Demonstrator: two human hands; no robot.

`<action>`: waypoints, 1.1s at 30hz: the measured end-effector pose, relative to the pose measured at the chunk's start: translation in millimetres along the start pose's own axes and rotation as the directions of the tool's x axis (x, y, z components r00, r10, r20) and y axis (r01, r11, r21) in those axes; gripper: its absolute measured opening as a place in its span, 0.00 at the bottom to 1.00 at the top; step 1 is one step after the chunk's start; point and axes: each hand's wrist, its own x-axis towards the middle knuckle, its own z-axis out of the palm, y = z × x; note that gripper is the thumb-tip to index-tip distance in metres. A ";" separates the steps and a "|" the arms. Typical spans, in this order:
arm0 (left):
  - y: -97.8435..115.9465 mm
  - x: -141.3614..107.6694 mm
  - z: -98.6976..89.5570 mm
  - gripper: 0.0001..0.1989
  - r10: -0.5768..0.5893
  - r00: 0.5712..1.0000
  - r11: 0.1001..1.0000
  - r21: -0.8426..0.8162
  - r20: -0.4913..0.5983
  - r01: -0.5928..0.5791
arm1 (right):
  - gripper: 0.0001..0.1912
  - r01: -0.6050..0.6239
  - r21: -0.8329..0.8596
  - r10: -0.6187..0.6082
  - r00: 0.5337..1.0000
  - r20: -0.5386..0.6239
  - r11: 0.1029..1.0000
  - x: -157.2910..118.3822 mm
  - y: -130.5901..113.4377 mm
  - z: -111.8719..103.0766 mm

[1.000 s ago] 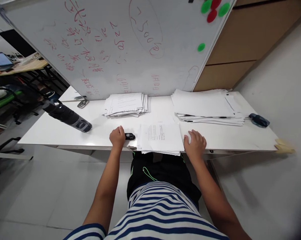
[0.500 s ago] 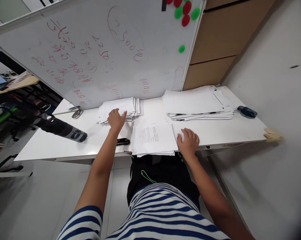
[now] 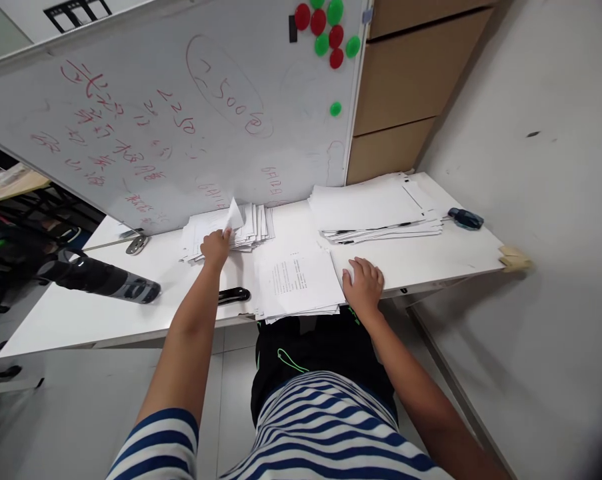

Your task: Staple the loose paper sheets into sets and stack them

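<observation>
My left hand (image 3: 215, 248) pinches the lifted corner of a paper sheet (image 3: 235, 215) on top of the left paper stack (image 3: 253, 230). The sheet's corner curls upward above the stack. Resting on the table's front edge, my right hand (image 3: 363, 283) has its fingers loosely spread and holds nothing. It lies just right of the middle pile of printed sheets (image 3: 301, 283), whose front edge hangs slightly past the table. A black stapler (image 3: 235, 295) lies between my left forearm and that pile.
A larger paper stack (image 3: 365, 207) lies at the back right of the white table (image 3: 181, 293), beside a dark blue object (image 3: 465, 219). A dark bottle (image 3: 101, 277) lies at the left. Behind stands a whiteboard (image 3: 155, 167) with cardboard boxes (image 3: 405, 87) to its right.
My left hand has closed on a sheet of the left stack and raised its corner. The camera view has shifted; my right hand stays beside the middle pile.
</observation>
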 end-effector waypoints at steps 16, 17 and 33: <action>-40.8 -8.5 -7.8 0.29 -0.163 0.987 0.579 -0.809 0.004 0.100 | 0.17 0.000 0.002 0.000 1.000 -0.016 1.000 -1.5 2.2 3.6; -39.7 -14.3 -10.6 0.30 -0.159 0.987 0.552 -0.829 -0.007 0.083 | 0.17 -0.001 0.005 0.001 1.000 -0.016 1.000 -1.9 2.3 4.1; 48.6 -214.1 -89.8 0.38 0.075 0.992 0.069 -0.993 0.099 0.094 | 0.39 -0.485 0.840 -0.074 0.854 0.515 0.243 -22.8 -79.2 -73.1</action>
